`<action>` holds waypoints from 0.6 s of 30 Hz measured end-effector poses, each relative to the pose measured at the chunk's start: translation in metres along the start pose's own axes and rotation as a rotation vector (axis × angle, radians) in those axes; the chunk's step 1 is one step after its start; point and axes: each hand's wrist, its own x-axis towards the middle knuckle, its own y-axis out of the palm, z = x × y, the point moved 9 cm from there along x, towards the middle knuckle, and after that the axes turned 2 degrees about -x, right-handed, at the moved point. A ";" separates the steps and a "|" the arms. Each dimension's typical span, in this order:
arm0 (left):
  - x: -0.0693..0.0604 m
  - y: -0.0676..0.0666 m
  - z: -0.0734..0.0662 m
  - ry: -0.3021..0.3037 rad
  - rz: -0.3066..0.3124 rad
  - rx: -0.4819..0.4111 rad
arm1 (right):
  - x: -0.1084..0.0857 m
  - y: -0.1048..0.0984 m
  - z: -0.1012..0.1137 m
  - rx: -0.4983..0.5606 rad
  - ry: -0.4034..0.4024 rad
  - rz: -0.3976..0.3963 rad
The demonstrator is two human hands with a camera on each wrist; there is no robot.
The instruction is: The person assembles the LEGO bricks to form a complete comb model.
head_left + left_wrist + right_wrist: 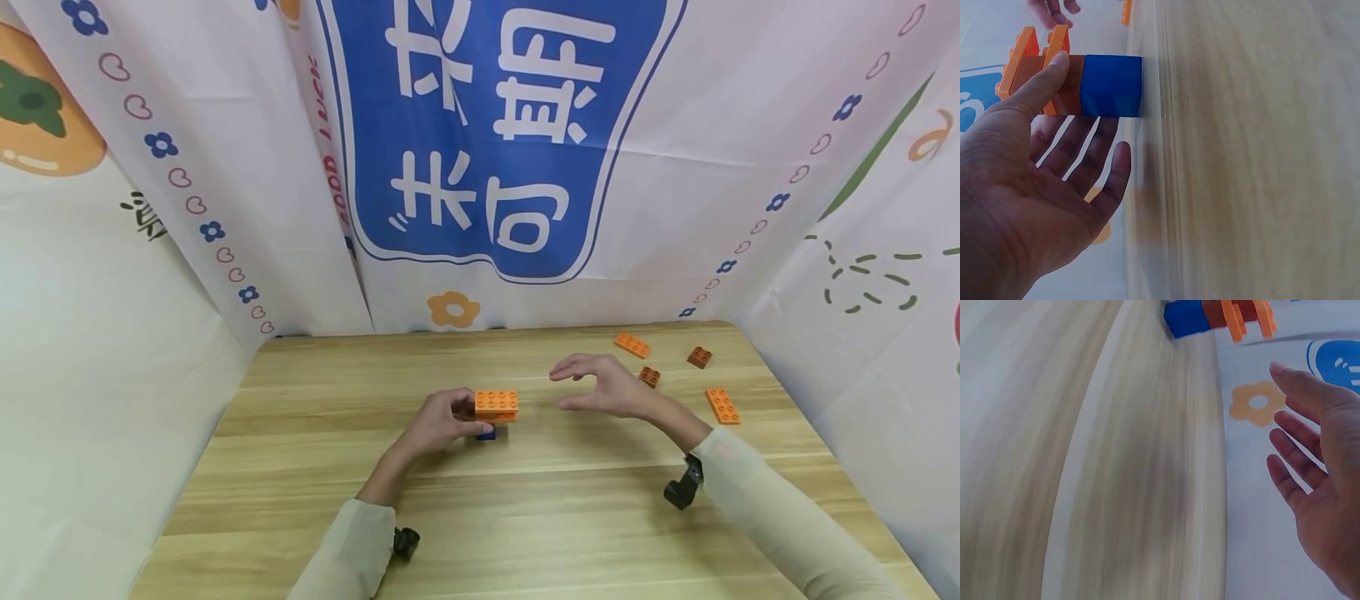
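Observation:
My left hand [441,423] grips a stack of toy building bricks [497,402], thumb on the near side and fingers behind. The left wrist view shows a blue brick [1111,86] at the bottom. Above it come a brown brick [1071,84], an orange plate [1057,42], another brown brick and a top orange plate [1019,59]. Whether the blue brick touches the table is hard to tell. To the right of the stack, my right hand [603,387] hovers with thumb and fingers apart, holding nothing.
Loose bricks lie at the table's back right: an orange plate [632,345], a brown brick [700,357], another brown brick [649,377] close behind my right forearm, and a second orange plate [722,406]. A printed cloth [630,275] hangs along the wooden table's [300,433] far edge.

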 end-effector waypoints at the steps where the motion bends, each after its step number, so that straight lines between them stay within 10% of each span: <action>1: 0.000 0.000 0.000 0.000 0.000 -0.001 | -0.001 -0.002 -0.002 -0.006 0.004 0.005; 18: -0.001 0.000 0.000 -0.002 -0.001 -0.025 | -0.023 -0.029 -0.041 -0.062 0.057 0.090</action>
